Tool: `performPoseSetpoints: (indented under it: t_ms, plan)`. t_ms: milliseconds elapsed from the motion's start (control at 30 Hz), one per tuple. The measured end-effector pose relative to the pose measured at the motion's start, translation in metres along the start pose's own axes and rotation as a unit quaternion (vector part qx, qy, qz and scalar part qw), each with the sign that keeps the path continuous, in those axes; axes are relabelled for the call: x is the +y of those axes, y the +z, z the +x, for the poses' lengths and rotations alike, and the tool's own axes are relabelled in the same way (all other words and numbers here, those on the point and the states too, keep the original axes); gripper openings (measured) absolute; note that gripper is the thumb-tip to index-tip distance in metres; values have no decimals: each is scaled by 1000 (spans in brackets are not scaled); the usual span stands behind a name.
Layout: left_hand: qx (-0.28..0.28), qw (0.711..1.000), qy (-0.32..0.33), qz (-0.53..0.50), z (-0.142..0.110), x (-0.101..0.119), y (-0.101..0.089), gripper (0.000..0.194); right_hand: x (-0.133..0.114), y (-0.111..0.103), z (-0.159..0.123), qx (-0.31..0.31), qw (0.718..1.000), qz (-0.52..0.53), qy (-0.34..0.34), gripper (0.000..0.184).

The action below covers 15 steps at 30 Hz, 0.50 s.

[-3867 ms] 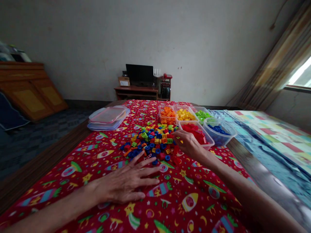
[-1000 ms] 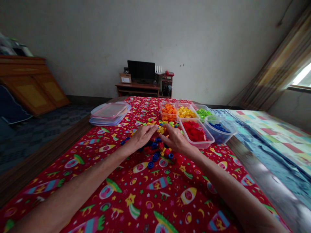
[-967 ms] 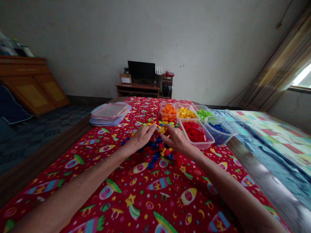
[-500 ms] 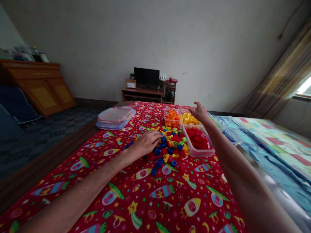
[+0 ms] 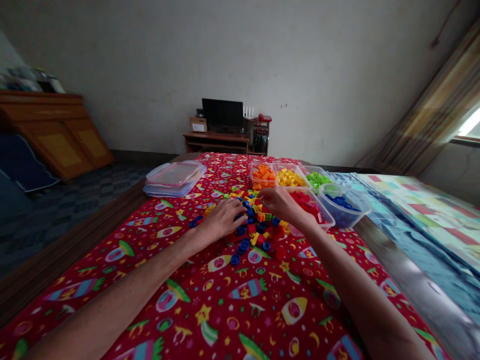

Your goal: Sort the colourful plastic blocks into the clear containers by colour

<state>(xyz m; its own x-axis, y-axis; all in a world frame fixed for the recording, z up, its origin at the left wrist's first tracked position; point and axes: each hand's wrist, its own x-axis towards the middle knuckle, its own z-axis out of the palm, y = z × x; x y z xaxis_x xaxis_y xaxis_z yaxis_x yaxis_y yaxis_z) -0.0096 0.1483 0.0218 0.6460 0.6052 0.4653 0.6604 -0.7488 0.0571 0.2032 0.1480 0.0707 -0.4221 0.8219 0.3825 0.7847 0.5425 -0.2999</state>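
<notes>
A loose pile of small plastic toy building bricks (image 5: 252, 215) in blue, yellow, red, green and orange lies on the red patterned cloth. My left hand (image 5: 224, 218) rests on the pile's left side, thumb and fingers apart, with blue bricks close by its fingertips. Over the pile's right side, my right hand (image 5: 280, 202) points left with its fingers pinched together; what is between them is too small to make out. Just beyond my right wrist stands a clear tub of red bricks (image 5: 307, 202), partly covered by that hand.
Behind are tubs of orange bricks (image 5: 263, 173), yellow bricks (image 5: 290, 177) and green bricks (image 5: 317, 180). A round tub of blue bricks (image 5: 341, 201) stands at the right edge. Stacked lids (image 5: 174, 177) lie at the left. A bed (image 5: 423, 215) adjoins the right side.
My right hand has come back from over the far tubs, down and left to the pile, and its fingers have closed. The left hand stays on the pile. The view has shifted slightly.
</notes>
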Motion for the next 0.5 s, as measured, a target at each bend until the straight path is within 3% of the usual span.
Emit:
performPoseSetpoints:
  t_ms: [133,267,500]
  plan:
    - [-26,999,-4,22,-1,6,3,17,-5,9,-4,-61,995,-72,-22,21]
    - [-17,1000,-8,19,-3,8,10,15,-5,18,-8,-120,987,-97,-51,26]
    - [1,999,-30,-19,4,2,5,8,6,17,-6,-79,992,-85,-44,17]
